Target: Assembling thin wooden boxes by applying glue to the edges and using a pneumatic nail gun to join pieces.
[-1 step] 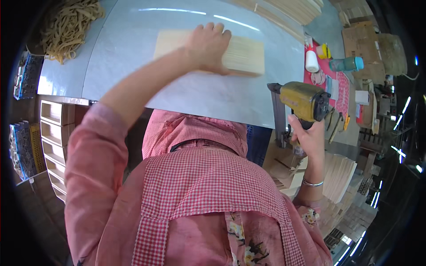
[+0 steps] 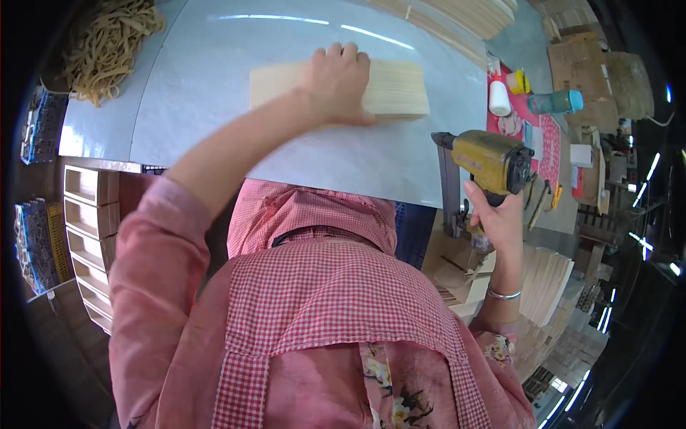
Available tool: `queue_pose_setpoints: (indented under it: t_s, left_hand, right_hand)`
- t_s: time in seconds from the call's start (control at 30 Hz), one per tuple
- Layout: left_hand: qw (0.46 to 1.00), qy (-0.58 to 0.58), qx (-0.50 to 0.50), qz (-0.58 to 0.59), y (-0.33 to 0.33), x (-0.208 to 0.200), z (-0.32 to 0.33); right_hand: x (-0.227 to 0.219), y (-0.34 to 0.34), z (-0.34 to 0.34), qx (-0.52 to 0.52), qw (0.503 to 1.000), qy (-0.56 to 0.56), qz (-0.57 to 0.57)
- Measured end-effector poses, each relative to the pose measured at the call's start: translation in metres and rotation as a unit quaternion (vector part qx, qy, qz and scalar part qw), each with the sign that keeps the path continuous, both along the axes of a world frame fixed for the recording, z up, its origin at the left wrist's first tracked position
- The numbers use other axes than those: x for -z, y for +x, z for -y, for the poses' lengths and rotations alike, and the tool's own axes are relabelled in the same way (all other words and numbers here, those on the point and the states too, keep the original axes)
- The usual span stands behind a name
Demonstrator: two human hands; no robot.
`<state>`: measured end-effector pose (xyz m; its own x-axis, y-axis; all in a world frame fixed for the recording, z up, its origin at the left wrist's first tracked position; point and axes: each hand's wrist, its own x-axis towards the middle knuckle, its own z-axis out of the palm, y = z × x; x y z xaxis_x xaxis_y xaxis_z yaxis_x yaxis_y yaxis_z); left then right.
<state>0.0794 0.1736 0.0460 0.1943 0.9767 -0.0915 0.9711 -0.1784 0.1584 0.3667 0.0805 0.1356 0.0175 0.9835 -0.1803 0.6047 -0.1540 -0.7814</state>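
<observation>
A long pale wooden box or block lies flat on the bluish-white tabletop, its smooth top and near side showing. My left hand reaches across its middle, with the fingers over the far edge and the thumb along the near edge. Whether the piece is hollow cannot be seen. To the right, my right hand grips the handle of a yellow and black nail gun. The gun's nose points left, past the table's near right edge and apart from the wood.
Wood strips are stacked at the far right, and tan bands pile up at the far left. A white bottle and a teal bottle lie on the right. Wooden trays stand at the left; boards stack at lower right.
My left hand and the wooden piece have shifted slightly toward me, and the piece lies a little straighter. The nail gun in my right hand has hardly moved.
</observation>
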Motion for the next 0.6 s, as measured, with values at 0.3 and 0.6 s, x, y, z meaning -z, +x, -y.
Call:
queue_pose_setpoints:
  t_s: [0.3, 0.6]
  left_hand:
    - [0.986, 0.165, -0.008, -0.004, 0.030, 0.032, 0.022]
    - [0.986, 0.164, -0.008, 0.003, 0.030, 0.033, 0.020]
  right_hand:
    - [-0.002, 0.002, -0.036, -0.023, 0.999, -0.025, 0.024]
    - [-0.003, 0.001, -0.053, -0.043, 0.994, -0.078, 0.063]
